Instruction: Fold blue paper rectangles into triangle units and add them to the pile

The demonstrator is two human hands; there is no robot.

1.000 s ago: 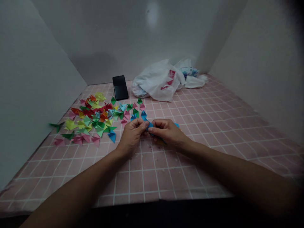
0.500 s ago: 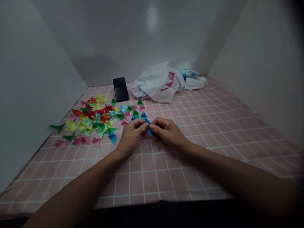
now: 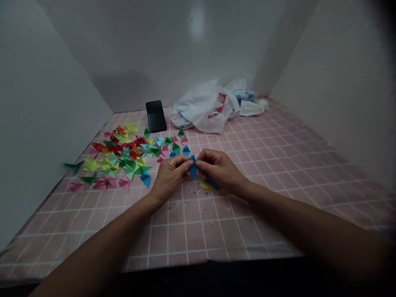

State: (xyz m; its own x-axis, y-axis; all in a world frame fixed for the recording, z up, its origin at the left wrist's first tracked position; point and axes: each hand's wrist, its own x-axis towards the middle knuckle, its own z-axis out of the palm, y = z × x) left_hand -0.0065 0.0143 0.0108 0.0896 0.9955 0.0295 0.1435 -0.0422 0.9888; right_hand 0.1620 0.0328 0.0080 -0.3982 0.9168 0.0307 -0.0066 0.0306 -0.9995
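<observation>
Walls frame the bench; left hand and right hand pinch blue paper at twelve o'clock, mid-fold, I'd say, wanting careful creasing next.

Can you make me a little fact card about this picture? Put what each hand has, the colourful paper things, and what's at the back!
Left hand: pinching one side of a blue folded paper
Right hand: pinching its other side
Under the right hand: yellow paper, partly hidden
Colourful folded pieces: spread out to the left; pink, red, orange, yellow, green and blue
At the back: a black phone and a crumpled white plastic bag
Tablecloth: pink with white lines
</observation>
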